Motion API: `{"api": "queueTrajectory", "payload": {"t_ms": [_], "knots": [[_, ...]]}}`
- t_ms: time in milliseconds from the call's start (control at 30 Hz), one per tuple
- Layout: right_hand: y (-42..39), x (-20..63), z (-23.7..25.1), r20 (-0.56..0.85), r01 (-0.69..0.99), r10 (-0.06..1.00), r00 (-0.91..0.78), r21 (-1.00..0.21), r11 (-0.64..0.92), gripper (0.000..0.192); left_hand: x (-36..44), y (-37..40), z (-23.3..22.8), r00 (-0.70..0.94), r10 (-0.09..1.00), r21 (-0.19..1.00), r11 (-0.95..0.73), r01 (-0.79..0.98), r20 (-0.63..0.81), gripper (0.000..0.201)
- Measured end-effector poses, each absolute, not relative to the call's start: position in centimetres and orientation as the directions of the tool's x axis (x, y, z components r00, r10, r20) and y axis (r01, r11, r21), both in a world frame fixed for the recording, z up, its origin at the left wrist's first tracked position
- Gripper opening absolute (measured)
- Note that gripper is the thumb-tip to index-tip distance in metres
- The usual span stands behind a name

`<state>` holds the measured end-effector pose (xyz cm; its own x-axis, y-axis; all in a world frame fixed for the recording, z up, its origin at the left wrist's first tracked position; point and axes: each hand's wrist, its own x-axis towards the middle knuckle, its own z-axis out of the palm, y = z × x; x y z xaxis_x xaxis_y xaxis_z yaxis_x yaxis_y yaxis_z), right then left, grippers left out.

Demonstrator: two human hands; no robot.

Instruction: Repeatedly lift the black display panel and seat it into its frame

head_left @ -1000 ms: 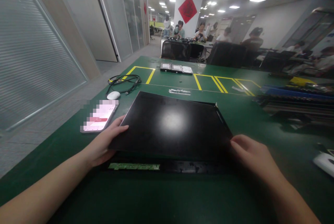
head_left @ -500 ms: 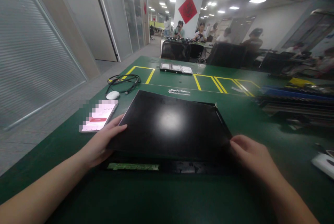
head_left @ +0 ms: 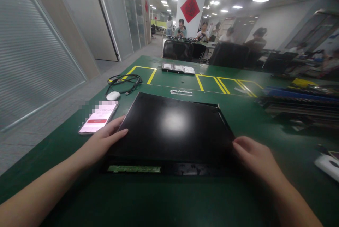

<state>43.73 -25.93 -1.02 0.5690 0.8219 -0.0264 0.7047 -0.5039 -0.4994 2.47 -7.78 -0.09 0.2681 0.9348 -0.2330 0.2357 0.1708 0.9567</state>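
A glossy black LCD panel [head_left: 172,124] lies over a black frame [head_left: 193,169] on the green table. My left hand [head_left: 111,137] grips the panel's left edge, thumb on the face and fingers partly out of sight under it. At the right side, my right hand [head_left: 249,151] has its thumb and fingers closed at the edge where panel and frame meet. Which of the two it pinches I cannot tell. A strip of green circuit board [head_left: 134,169] shows along the near side of the frame. The panel does not line up squarely with the frame at the far right corner.
Left of the panel are a lit phone [head_left: 97,119], a white mouse [head_left: 113,96] and a coiled black cable [head_left: 124,83]. Hard drives [head_left: 178,68] lie in a row farther back. Blurred stacked parts [head_left: 299,98] occupy the right. People sit beyond the chairs [head_left: 177,51].
The panel's near edge has dropped slightly toward the frame, and my left hand has gone with it. My right hand stays almost where it was.
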Motion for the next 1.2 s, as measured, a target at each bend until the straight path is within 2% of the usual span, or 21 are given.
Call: {"api": "queueTrajectory", "payload": {"t_ms": [167,333,600,933,1200], "knots": [[-25.9,43.5,-0.7,-0.054,0.685,0.815,0.577,-0.511,-0.519,0.031,2.3,-7.2,-1.3,0.268,0.959,0.919,-0.020,0.394,-0.094,0.044],[-25.9,43.5,-0.7,-0.042,0.697,0.823,0.566,-0.508,-0.505,0.032,2.1,-6.7,-2.2,0.260,0.964,0.893,-0.075,0.445,-0.049,0.038],[-25.8,43.7,-1.0,-0.057,0.686,0.814,0.579,-0.505,-0.524,0.036,1.7,-5.8,-3.7,0.337,0.940,0.740,-0.260,0.620,0.048,0.055],[-25.9,43.6,-0.8,-0.054,0.663,0.805,0.590,-0.536,-0.522,0.037,1.6,-5.8,-3.9,0.354,0.933,0.676,-0.305,0.671,0.069,0.068],[-25.9,43.5,-0.6,-0.089,0.630,0.791,0.606,-0.553,-0.545,0.041,1.4,-5.3,-4.4,0.369,0.922,0.626,-0.356,0.694,0.116,0.056]]}}
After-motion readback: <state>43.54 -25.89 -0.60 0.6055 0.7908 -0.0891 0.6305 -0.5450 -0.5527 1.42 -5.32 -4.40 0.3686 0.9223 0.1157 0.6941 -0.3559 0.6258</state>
